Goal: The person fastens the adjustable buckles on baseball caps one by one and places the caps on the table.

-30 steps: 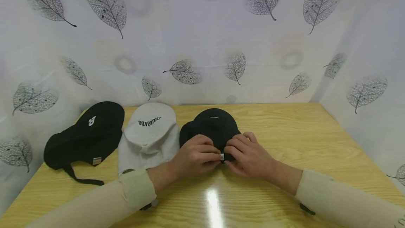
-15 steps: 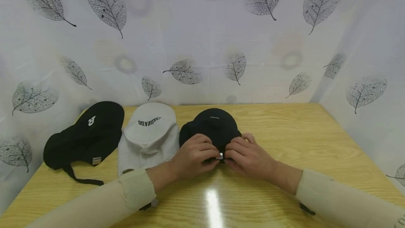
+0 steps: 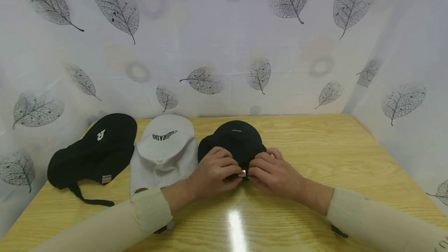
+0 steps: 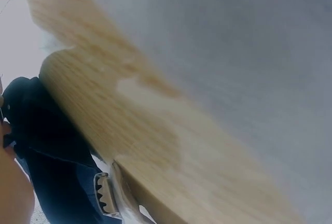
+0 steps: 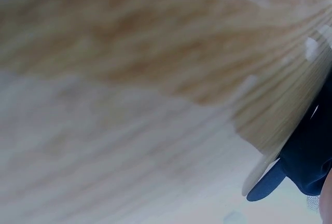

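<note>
A black cap (image 3: 238, 139) with a short white line on its crown lies in the middle of the table in the head view. Both hands are at its near side, fingers curled over the strap. My left hand (image 3: 217, 168) pinches it just left of a small silver buckle (image 3: 242, 173). From the right, my right hand (image 3: 276, 172) grips the same strap, fingertips right beside the buckle. Most of the strap is hidden behind the fingers. The black cap (image 4: 46, 130) shows at the lower left of the left wrist view and at the right edge of the right wrist view.
Left of the black cap lies a light grey cap (image 3: 168, 139) lettered COLORADO, partly under my left forearm. Farther left is another black cap (image 3: 94, 151) with a white letter and a loose strap (image 3: 91, 200). A leaf-print curtain (image 3: 224, 42) surrounds the wooden table (image 3: 315, 139).
My right hand has shifted slightly left, up against the left hand. The silver buckle has moved slightly left too. The caps stay in place.
</note>
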Demonstrator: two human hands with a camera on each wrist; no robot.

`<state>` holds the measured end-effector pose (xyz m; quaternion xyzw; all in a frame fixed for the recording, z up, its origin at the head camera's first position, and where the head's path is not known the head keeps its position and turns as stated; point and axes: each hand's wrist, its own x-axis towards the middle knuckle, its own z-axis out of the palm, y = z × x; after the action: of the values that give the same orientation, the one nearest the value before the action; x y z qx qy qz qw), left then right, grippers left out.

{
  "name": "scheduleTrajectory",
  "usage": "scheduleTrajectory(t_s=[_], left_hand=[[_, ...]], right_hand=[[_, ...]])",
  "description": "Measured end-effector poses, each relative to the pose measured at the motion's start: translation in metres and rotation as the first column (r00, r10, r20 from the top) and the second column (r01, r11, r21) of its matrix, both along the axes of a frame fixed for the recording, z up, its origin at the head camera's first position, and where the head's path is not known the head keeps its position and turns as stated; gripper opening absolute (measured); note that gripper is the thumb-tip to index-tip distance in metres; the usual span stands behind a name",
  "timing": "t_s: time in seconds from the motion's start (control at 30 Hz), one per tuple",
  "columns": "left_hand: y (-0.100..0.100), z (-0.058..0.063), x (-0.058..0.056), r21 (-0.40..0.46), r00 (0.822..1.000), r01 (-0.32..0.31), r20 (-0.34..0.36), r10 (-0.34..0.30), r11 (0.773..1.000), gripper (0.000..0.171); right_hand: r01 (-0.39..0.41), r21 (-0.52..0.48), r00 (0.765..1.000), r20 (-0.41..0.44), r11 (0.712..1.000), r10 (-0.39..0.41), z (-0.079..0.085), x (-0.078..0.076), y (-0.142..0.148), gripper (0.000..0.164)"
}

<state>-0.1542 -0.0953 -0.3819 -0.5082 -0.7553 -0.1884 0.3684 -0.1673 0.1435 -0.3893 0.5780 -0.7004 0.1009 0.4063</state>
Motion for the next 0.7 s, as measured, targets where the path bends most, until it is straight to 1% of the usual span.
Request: scheduleTrajectory(t_s=[0.13, 0.47, 0.7], left_hand=[[-0.0005, -0.0008, 0.0002, -0.014, 1.0, -0.018, 0.009, 0.018, 1.0, 0.012], [-0.0005, -0.0023, -0.0003, -0.037, 1.0, -0.012, 0.027, 0.013, 0.999, 0.013], [-0.0001, -0.0023, 0.0001, -0.039, 0.999, -0.052, -0.007, 0.052, 0.998, 0.013]], right_hand=[[-0.005, 0.002, 1.0, 0.006, 1.0, 0.005, -0.0005, 0.0002, -0.0001, 0.018], [-0.005, -0.003, 1.0, 0.01, 1.0, 0.005, -0.001, 0.0003, -0.0005, 0.017], [-0.007, -0.003, 1.0, 0.016, 1.0, 0.007, -0.0002, 0.0003, -0.0006, 0.016]])
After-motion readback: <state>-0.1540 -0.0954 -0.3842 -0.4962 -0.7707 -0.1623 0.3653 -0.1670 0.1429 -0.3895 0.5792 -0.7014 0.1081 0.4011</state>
